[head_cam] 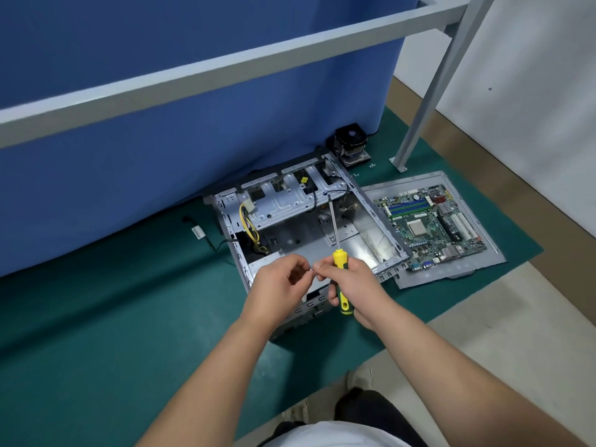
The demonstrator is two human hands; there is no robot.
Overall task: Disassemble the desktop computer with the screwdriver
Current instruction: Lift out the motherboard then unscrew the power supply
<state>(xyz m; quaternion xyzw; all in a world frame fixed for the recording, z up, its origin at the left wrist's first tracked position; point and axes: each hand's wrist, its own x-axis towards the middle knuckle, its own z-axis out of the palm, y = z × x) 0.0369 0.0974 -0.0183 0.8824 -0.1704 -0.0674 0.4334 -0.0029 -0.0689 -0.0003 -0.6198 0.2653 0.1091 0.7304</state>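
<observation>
An open grey metal computer case [351, 245] lies on a green mat, its inside mostly bare, with yellow and black cables at its left. My right hand [353, 280] grips a screwdriver [339, 262] with a yellow and green handle, its shaft pointing up and away over the case. My left hand [280, 282] pinches a small screw [311, 269] between thumb and fingertip. The fingertips of both hands meet at that screw, above the case's near edge.
A green motherboard [430, 225] lies on a grey side panel [477, 267] to the right of the case. A black cooler fan [350, 144] and loose screws [372, 165] sit behind. A blue cloth [193, 130] hangs at the back. A grey frame leg [429, 101] stands at right.
</observation>
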